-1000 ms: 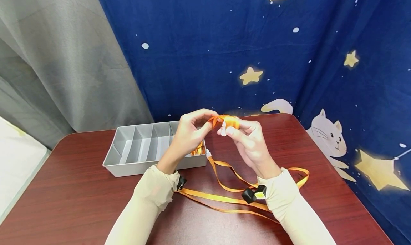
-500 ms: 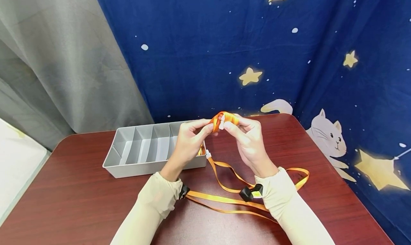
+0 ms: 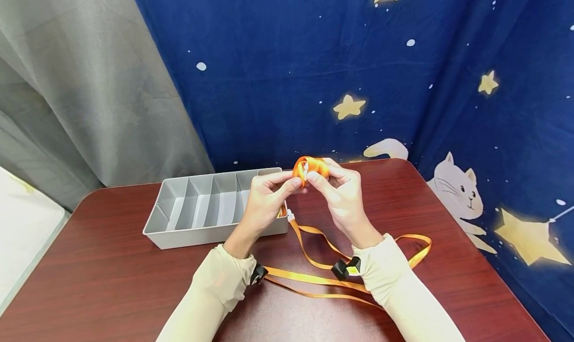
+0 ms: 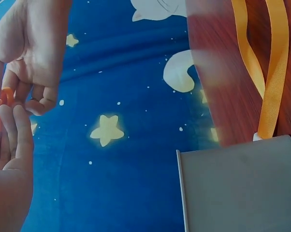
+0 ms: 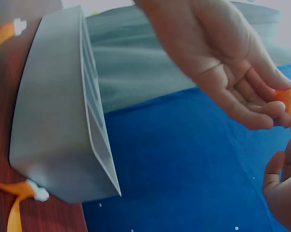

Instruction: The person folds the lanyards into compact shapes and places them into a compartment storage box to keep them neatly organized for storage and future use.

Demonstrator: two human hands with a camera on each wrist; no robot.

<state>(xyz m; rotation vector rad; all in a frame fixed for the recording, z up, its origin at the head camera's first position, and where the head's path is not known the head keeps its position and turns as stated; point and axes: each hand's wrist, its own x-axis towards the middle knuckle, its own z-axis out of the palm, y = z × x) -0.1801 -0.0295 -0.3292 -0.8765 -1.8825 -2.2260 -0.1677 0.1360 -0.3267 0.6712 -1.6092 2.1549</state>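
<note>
Far out to the left of the hands, a grey curtain [image 3: 89, 83] hangs in folds behind the reddish-brown bench [image 3: 103, 277]. Coming right, there's the grey tray [image 3: 197, 238], split by dividers, sitting just left of the hands and running partly behind the left one. And here's the left hand [image 3: 262, 202], thumb and fingers pinching the near edge of a roll of orange ribbon [image 3: 317, 166]! That roll is held up above the bench, right between the hands, a white piece [image 3: 306, 168] showing in its open middle. Below it, a white clip [image 3: 290, 215] sits by the tray's right end, joined to a loose orange strap [image 3: 314, 232]. Now the right hand [image 3: 343, 197], gripping the other side of the roll, thumb in front, fingers behind. The hands are close together, both clamped on the roll; whether their fingertips touch, I can't tell. More orange strap [image 3: 309, 277] runs below, between the wrists, and away right, a white cat [image 3: 457, 187] decorates the starry blue curtain [image 3: 278, 83].
</note>
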